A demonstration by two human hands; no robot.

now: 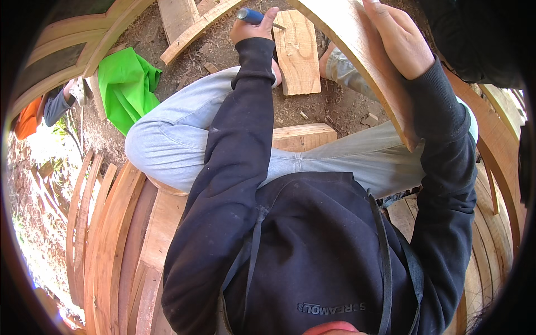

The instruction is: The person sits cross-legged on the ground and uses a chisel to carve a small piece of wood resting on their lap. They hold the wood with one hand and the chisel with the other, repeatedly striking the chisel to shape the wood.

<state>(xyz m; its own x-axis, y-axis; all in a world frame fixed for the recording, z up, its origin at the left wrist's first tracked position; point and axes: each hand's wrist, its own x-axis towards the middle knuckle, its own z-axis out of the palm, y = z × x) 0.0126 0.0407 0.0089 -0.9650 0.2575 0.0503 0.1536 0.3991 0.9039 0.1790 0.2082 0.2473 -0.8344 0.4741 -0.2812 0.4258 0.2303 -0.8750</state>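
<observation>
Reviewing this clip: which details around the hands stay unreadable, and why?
All in the head view:
- Upper end of the curved board: cut off by the top edge.
- Right hand's full grip: cropped by the top edge.
- Middle of the blue-handled tool: hidden by the left hand.
- Whether its tip touches the flat plank: too small to tell.
- Anything under the green cloth: covered.
</observation>
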